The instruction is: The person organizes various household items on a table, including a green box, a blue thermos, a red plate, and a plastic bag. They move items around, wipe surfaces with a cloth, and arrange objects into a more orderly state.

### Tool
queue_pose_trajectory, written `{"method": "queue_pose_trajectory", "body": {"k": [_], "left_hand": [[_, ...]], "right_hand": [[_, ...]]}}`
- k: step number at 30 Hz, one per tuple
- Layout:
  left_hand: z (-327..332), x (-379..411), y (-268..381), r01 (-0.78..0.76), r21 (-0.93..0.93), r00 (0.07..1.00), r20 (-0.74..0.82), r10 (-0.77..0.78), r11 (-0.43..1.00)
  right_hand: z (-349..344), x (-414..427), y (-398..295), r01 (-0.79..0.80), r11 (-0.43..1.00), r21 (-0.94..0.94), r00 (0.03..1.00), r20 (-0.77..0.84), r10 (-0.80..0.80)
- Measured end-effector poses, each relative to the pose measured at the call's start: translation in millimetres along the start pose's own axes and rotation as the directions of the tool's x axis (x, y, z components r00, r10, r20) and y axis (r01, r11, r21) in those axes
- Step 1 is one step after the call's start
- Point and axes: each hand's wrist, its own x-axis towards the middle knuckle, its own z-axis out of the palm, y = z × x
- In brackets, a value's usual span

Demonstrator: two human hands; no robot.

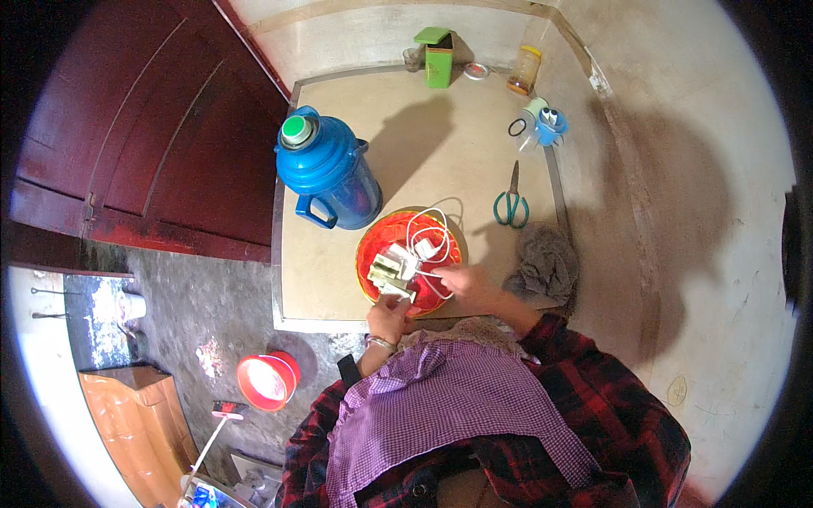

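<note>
A round red bowl with a yellowish rim stands near the table's front edge. Inside it lie several pale green-and-white small boxes, a white charger plug and a looped white cable. My left hand is at the bowl's near rim, fingers closed about a small whitish piece; its exact kind is unclear. From the right, my right hand reaches over the rim and pinches the white cable near its end; the fingertips are slightly blurred.
A blue thermos flask stands left of the bowl on the table. Scissors and a grey cloth lie to the right. Farther back are a blue cup, a jar and a green bin. A red bucket sits on the floor.
</note>
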Motion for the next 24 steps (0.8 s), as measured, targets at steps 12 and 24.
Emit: {"method": "queue_pose_trajectory", "body": {"k": [12, 24], "left_hand": [[16.1, 19.4, 43.6, -0.176, -0.193, 0.978, 0.077, 0.194, 0.965], [7.2, 67.9, -34.9, 0.339, -0.845, 0.926, 0.223, -0.304, 0.414]], "right_hand": [[-36.9, 74.4, 11.8, 0.220, 0.975, 0.015, 0.959, 0.177, -0.219], [-9.3, 72.1, 20.5, -0.503, 0.858, -0.106, 0.826, 0.236, 0.513]]}}
